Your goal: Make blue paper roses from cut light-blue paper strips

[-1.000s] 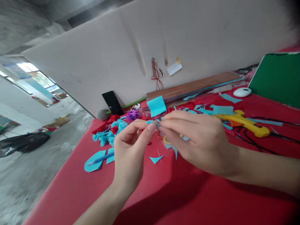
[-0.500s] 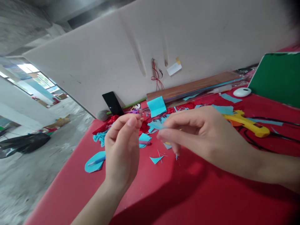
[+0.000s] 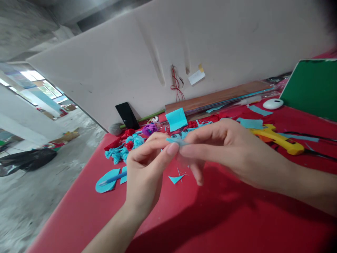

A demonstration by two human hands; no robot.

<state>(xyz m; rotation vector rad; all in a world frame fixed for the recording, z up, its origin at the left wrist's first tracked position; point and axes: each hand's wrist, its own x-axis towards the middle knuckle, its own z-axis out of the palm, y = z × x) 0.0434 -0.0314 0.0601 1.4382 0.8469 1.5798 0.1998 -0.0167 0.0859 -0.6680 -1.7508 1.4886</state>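
Above the red table, my left hand (image 3: 147, 168) and my right hand (image 3: 223, 151) meet fingertip to fingertip. Between them is a small blue piece of crepe paper (image 3: 175, 140), pinched by thumb and fingers on both sides; its lower part is hidden by the fingertips. Beneath the hands lies a pointed blue paper scrap (image 3: 176, 180) with thin shreds beside it. Left of my left hand, a blue pen (image 3: 112, 179) rests across a rounded blue paper cutout (image 3: 106, 184). Crumpled blue paper flowers (image 3: 117, 154) and a purple flower (image 3: 150, 129) sit behind that hand.
A yellow glue gun (image 3: 284, 140) with black cords lies to the right. Further back are a white computer mouse (image 3: 273, 103), a green board (image 3: 313, 89), a black phone (image 3: 127, 115) against the pale panel (image 3: 110, 63), and a folded blue paper square (image 3: 177, 119). The table's left edge drops to the floor.
My left hand has moved right to meet my right hand, and its fingers now touch the blue paper. The purple and blue flowers behind it show more fully.
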